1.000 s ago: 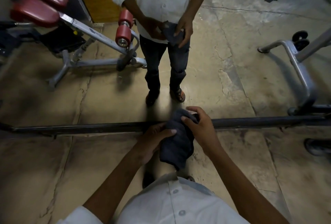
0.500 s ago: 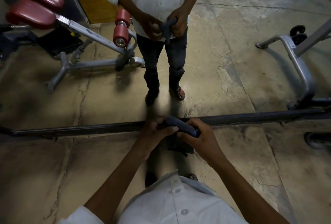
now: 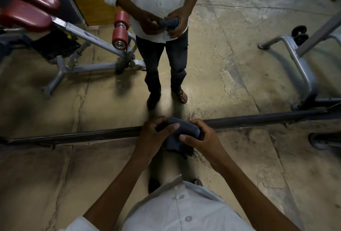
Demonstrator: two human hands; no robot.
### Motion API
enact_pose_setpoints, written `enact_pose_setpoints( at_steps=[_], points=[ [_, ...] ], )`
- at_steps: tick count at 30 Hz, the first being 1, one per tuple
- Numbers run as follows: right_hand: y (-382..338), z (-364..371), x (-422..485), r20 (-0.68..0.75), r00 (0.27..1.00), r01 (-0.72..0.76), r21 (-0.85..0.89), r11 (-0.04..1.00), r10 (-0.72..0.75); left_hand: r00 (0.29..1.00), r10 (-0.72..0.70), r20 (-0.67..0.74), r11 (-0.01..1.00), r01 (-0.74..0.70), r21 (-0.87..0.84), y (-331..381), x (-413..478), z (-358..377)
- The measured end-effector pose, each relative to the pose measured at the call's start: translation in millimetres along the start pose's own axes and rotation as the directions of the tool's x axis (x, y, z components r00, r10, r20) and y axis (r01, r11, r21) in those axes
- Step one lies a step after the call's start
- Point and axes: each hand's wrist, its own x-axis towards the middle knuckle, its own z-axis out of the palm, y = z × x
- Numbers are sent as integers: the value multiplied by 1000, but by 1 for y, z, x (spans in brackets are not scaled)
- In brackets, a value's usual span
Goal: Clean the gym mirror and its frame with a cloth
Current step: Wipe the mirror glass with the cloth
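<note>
head view: left hand (image 3: 154,134) and right hand (image 3: 200,138) both grip a rolled dark cloth (image 3: 184,131) above the mirror's dark bottom frame (image 3: 73,135).

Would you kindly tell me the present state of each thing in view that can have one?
cloth: rolled up, held at both ends, a loose part hanging below.
left hand: fingers curled round the cloth's left end.
right hand: fingers curled round the cloth's right end.
mirror: not touched by the cloth; reflects the person.
mirror frame: bottom rail at floor level, cloth not on it.
</note>
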Motion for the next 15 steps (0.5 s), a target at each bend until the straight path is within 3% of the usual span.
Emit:
enact_pose_setpoints(
  at_steps=[5,12,15],
  points=[
    [-3,1,7,-126,992,6,175,985,16,998,-31,60,997,35,-76,5,-3,5],
    [-12,-2,12,181,976,-190,443,876,120,993,2,114,999,4,-53,16,1,-2],
    [-22,6,20,132,968,-250,398,883,215,996,58,70,996,-62,69,27,9,-9]
  ],
)
